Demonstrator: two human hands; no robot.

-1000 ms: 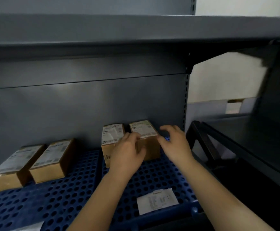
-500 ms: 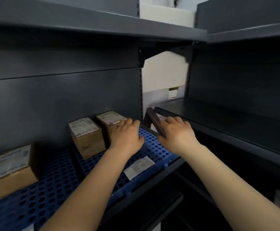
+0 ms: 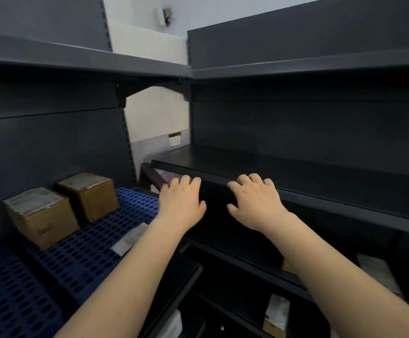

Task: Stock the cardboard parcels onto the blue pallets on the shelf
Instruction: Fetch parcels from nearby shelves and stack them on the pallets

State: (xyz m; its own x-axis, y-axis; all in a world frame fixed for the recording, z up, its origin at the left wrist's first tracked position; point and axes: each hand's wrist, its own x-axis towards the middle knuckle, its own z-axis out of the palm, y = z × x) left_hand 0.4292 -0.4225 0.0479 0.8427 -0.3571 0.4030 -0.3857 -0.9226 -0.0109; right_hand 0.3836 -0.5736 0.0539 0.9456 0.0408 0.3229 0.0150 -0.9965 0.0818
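- Parcels: one (image 3: 41, 215) and another (image 3: 88, 195) side by side at the back of the blue pallet (image 3: 96, 240), on the left shelf.
- Left hand (image 3: 181, 203) and right hand (image 3: 254, 203): apart, empty, fingers loosely curled, before the dark right-hand shelf (image 3: 296, 174).
- Step, probably: between parcels.
- Next: fetch another parcel, likely from the lower shelves, then set it on free pallet space.

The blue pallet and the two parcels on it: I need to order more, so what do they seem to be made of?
The blue pallet looks like moulded plastic: uniform blue, slightly glossy, with a regular grid of round holes. The two parcels look like plain brown corrugated cardboard, matte, each with a whitish printed label on top, seemingly under clear tape; the print is too blurred to read.
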